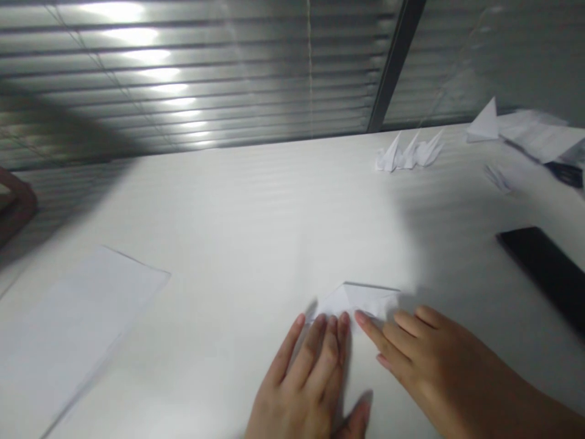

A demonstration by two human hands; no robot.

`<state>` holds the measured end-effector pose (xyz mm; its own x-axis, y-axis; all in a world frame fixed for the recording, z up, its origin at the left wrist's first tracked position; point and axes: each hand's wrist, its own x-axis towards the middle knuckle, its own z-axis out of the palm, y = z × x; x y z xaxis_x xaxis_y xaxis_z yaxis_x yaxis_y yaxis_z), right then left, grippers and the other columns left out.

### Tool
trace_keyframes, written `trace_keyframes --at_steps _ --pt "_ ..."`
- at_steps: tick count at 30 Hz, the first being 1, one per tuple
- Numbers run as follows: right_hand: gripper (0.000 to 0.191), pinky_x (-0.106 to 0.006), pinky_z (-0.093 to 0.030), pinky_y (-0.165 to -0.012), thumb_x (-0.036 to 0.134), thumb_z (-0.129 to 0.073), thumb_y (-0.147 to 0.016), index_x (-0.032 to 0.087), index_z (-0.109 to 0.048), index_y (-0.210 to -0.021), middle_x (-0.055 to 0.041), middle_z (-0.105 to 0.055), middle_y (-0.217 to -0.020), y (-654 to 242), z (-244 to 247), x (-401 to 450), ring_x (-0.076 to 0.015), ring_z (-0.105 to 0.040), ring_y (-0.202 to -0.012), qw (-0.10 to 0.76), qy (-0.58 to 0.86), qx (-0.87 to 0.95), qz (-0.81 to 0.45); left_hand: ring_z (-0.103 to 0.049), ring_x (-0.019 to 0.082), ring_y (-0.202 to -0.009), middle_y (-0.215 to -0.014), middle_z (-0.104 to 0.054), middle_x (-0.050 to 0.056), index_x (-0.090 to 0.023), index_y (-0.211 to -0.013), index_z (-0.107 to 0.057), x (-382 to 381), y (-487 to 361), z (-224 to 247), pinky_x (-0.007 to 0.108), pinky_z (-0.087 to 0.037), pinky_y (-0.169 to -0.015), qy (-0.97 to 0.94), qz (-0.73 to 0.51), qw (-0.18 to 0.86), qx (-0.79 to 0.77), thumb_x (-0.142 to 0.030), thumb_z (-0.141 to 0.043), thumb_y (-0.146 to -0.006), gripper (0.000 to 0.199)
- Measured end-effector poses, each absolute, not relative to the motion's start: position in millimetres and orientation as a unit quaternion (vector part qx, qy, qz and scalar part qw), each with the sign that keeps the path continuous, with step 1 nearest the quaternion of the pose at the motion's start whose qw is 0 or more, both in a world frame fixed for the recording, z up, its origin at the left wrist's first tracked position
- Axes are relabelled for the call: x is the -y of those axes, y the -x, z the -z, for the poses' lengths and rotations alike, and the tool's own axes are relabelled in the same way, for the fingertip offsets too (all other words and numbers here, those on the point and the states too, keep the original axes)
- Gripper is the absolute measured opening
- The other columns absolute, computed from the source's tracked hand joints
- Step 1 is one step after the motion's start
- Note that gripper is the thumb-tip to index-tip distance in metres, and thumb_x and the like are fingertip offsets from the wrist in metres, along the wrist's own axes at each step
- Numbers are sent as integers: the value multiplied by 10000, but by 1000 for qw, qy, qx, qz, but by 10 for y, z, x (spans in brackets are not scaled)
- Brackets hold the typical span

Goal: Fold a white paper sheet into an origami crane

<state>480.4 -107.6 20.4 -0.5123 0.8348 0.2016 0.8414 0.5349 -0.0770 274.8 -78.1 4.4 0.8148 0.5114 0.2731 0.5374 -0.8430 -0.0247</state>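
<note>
A small folded piece of white paper [361, 299] lies flat on the white table [237, 231], in front of both hands. My left hand [311, 378] rests with its fingers stretched out and their tips on the paper's near edge. Beside it, my right hand [425, 360] touches the paper with an extended index finger; its other fingers are curled, with nothing visible in them. The paper's near edge is partly hidden under the fingertips.
Blank white sheets [86, 329] lie at the left. Several folded paper figures [409, 153] stand at the back right, near loose papers [539, 134]. A black phone [543, 268] lies at the right. Window blinds [228, 73] rise behind the table.
</note>
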Motion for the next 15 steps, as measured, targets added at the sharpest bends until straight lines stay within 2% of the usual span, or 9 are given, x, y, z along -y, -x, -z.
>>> trace_keyframes --at_steps 5,11,15 --pt "413 -351 -492 -610 31 -327 -854 101 -642 -1111 -65 -732 -893 -4863 -269 1177 -198 -640 -701 96 507 857 21 -560 202 -1140 -1232 -637 50 -91 -1229 -575 775 -2743 -47 319 -352 -1044 950 134 47 278 -464 -423 -911 513" --pt "419 -369 -535 -645 62 -285 -882 95 -657 -1073 -105 -734 -944 -4942 -370 1154 -222 -670 -752 90 471 878 14 -543 199 -1175 -1258 -622 52 -99 -1244 -565 780 -2755 -28 291 -396 -1023 948 131 36 290 -472 -423 -911 520" --pt "325 -312 -535 -805 123 -351 -937 152 -657 -1043 -61 -722 -919 -4950 -441 942 -179 -655 -850 168 437 878 -98 -540 183 -1186 -1269 -618 40 -123 -1233 -580 752 -2736 -44 254 -409 -1009 952 133 29 273 -457 -427 -917 485"
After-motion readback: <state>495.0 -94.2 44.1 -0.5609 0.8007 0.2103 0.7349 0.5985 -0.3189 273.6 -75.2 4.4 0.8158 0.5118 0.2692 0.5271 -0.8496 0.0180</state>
